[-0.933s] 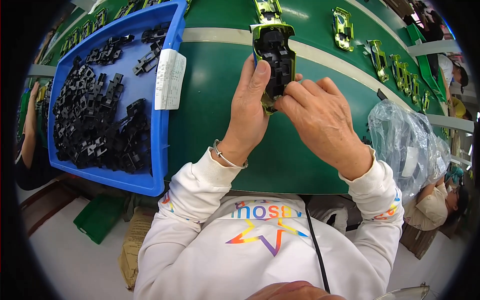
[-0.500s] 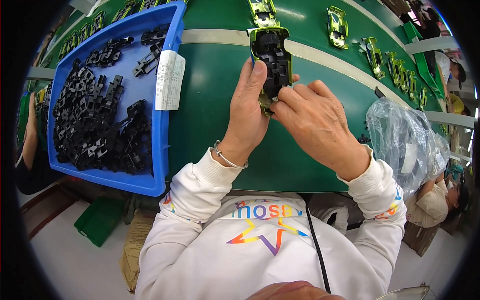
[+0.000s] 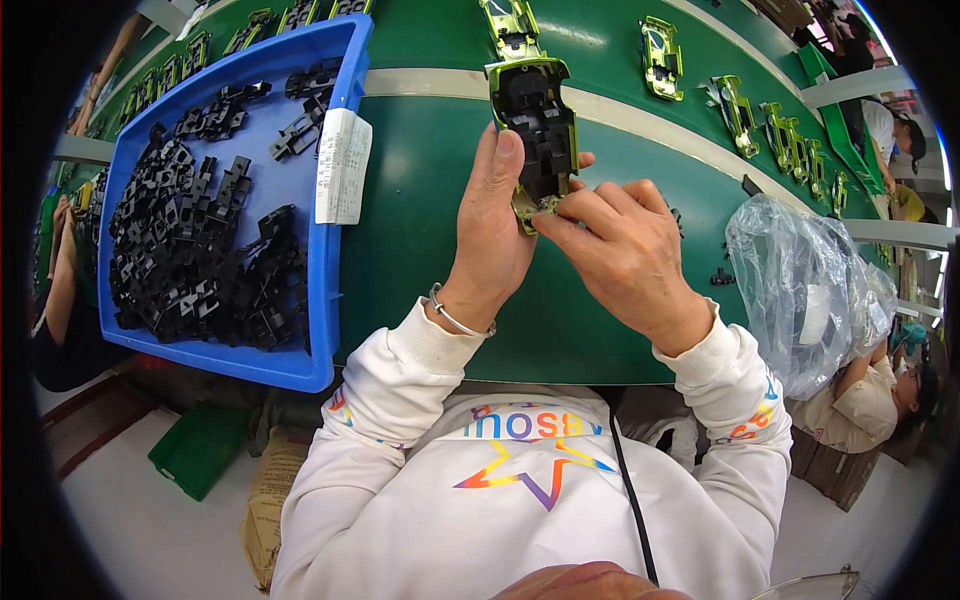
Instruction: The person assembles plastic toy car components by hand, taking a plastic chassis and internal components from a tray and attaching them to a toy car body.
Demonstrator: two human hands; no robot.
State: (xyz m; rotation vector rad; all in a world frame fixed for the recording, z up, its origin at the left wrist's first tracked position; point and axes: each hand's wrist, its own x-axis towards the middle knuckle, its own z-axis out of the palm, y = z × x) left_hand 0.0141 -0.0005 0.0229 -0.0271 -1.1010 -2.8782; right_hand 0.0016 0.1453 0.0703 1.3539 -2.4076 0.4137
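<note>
My left hand (image 3: 488, 225) is wrapped round a yellow-green toy car body shell (image 3: 526, 68), held upside down with its hollow side up. Inside the shell sits a black plastic insert (image 3: 546, 150). The thumb lies along the shell's left side, and fingertips show past its right side. At the shell's near end, my right hand (image 3: 635, 255) is closed, with thumb and index finger pinching at the edge. Whether a small part is between those fingertips, I cannot tell. Just beyond the held shell lies another car shell (image 3: 513, 25).
A blue bin (image 3: 318, 290) heaped with black plastic parts (image 3: 175, 235) stands on the left, a white label (image 3: 342, 165) on its side. More shells (image 3: 661, 60) line the green conveyor. A clear plastic bag (image 3: 800, 290) lies right. A small black part (image 3: 722, 277) rests near it.
My right hand has shifted slightly left and down, its fingertips still at the shell's near end. The held shell has moved slightly left. Shells on the conveyor have shifted a little left.
</note>
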